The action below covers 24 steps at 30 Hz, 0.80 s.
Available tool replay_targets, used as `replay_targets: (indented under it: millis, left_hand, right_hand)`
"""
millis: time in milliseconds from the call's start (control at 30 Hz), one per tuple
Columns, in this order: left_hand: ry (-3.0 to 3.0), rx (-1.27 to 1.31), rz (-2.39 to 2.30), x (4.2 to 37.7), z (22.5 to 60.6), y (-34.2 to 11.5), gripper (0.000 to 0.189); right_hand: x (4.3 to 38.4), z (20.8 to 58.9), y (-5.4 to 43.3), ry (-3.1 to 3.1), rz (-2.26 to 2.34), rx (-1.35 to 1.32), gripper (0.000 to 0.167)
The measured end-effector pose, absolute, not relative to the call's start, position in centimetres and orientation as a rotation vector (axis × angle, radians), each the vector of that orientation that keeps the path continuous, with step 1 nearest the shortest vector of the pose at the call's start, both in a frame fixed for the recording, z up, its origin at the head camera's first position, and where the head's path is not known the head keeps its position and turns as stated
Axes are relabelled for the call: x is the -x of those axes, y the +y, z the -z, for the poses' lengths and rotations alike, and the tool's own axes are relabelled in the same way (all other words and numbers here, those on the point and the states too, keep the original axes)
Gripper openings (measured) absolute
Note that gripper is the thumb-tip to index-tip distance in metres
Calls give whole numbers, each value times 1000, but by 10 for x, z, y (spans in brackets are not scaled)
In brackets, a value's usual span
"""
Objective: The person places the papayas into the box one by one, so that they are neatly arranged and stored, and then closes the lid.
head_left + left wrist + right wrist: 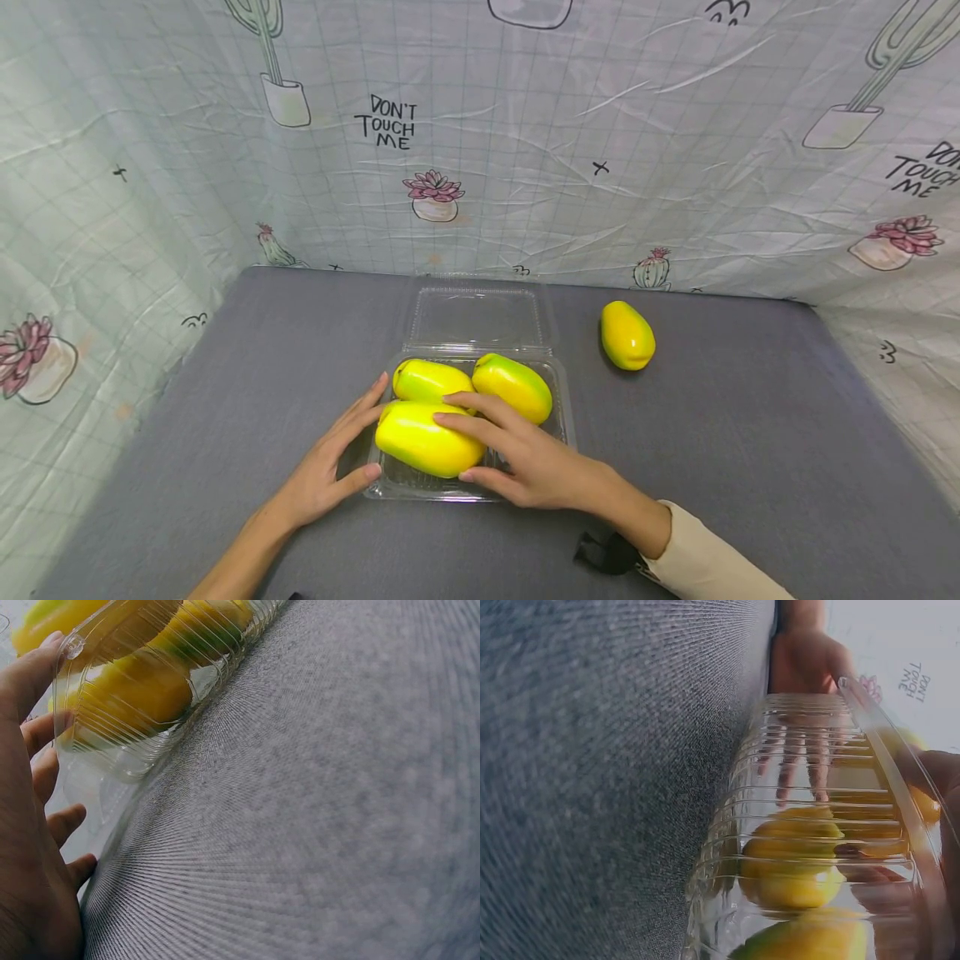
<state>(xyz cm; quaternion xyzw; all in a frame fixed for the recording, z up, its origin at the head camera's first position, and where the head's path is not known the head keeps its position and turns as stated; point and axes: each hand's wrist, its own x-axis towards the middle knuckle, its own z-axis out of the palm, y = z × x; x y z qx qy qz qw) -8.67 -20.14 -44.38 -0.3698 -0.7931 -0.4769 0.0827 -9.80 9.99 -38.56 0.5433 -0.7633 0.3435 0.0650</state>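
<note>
A clear plastic clamshell container [521, 492] stands with its lid [480, 321] folded back, away from me. Inside lie three yellow-green mangoes: a front mango [427, 442], a back-left mango [431, 379] and a back-right mango [513, 387]. My right hand [536, 462] grips the right end of the front mango, fingers over its top and thumb low at its near side. My left hand [330, 467] rests at the container's left side, fingers spread and thumb by the near left corner. In the left wrist view its thumb [34, 671] lies at the container's rim.
Another mango [627, 336] lies on the grey cloth-covered table [720, 433], right of the lid. A printed curtain [510, 150] hangs behind the table and along its sides. Below my right wrist is a black strap [606, 552].
</note>
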Motion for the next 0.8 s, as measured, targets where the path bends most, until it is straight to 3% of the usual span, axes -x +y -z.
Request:
replay_targets:
  millis: [800]
  left_hand:
    - [-2370,1110,1447,86,444,-201,64]
  right_hand:
    - [100,389,96,-2417,-869,-1620,64]
